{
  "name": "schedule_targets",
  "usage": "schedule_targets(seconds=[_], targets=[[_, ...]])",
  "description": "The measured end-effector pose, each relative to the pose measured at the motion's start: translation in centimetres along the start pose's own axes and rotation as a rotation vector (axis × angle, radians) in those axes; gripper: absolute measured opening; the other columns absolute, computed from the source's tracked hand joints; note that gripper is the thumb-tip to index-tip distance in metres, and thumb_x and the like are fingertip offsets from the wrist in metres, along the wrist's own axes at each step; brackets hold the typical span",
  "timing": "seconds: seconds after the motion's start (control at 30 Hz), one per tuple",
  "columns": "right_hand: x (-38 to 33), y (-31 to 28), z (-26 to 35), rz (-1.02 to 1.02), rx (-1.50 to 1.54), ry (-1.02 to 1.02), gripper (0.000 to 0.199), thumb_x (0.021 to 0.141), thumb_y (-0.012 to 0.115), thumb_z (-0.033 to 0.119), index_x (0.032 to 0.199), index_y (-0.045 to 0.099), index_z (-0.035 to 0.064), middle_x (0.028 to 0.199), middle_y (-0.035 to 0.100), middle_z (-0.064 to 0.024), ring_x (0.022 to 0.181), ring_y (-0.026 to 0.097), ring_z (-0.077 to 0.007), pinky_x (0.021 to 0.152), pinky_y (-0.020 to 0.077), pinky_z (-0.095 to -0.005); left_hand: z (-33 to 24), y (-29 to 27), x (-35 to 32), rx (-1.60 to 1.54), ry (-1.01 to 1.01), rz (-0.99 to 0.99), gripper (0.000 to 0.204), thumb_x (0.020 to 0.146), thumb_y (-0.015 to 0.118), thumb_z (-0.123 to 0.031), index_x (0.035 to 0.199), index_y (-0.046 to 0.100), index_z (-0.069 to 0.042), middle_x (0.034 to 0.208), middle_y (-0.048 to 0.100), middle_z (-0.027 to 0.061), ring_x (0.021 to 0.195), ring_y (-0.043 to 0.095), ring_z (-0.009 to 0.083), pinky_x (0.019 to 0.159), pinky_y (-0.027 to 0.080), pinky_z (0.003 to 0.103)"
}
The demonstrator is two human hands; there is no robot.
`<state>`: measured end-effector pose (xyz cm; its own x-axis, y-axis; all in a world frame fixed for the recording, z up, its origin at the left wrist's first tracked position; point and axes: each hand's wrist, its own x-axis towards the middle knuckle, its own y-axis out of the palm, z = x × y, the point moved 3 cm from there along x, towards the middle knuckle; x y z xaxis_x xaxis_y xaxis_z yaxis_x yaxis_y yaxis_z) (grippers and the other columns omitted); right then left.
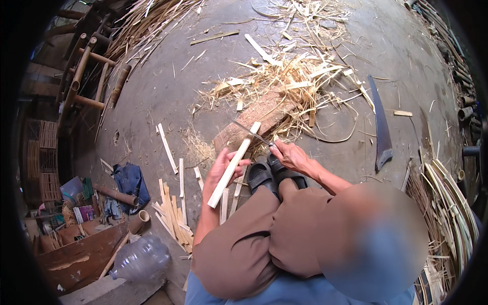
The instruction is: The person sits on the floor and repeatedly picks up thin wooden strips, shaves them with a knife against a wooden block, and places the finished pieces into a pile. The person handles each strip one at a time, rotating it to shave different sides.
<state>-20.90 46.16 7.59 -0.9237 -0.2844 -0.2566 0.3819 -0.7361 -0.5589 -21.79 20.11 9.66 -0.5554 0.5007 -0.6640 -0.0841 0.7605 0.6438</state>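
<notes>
My left hand (222, 170) holds a pale split bamboo strip (231, 170) that slants up and to the right. The strip lies across the palm, with some fingers showing past its right edge. My right hand (291, 154) is closed round a knife (251, 132); the handle is mostly hidden in the fist. Its thin blade points up and left, meeting or crossing close to the strip's upper end; contact I cannot tell. Beneath them is a reddish-brown block or board (226, 134), sprinkled with shavings.
Curly shavings (300, 76) heap beyond the board. A handsaw (381, 124) lies to the right. Cut strips (175, 216) are piled at left, near a large clear plastic bottle (142, 258) and a wooden box (76, 259). A bamboo frame (84, 76) stands far left; long slivers (450, 203) lie right.
</notes>
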Motion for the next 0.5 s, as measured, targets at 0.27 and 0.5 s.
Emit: schedule_targets(seconds=[0.27, 0.5], targets=[[0.1, 2.6, -0.9, -0.045, 0.096, 0.031, 0.034, 0.103, 0.043, 0.040, 0.105, 0.046, 0.0061, 0.077, 0.063, -0.0311, 0.079, 0.061, -0.0530, 0.068, 0.0443, -0.0610, -0.3, 2.0, -10.9, -0.457, 0.995, 0.046, 0.084, 0.094, 0.044, -0.065, 0.143, 0.038, 0.004, 0.150, 0.036, 0.0289, 0.146, 0.025, 0.0391, 0.122, 0.020, 0.051], [-2.2, 2.0, 5.2, 0.103, 0.111, -0.146, 0.030, 0.102, 0.047, 0.039, 0.101, 0.044, 0.0086, 0.071, 0.062, -0.0267, 0.073, 0.061, -0.0515, 0.062, 0.0454, -0.0589, -1.7, 7.1, -6.9, -0.253, 1.545, -0.542, 0.041, 0.103, 0.046, -0.045, 0.096, 0.053, -0.005, 0.067, 0.041, -0.0007, 0.064, 0.039, 0.0113, 0.068, 0.036, 0.029]])
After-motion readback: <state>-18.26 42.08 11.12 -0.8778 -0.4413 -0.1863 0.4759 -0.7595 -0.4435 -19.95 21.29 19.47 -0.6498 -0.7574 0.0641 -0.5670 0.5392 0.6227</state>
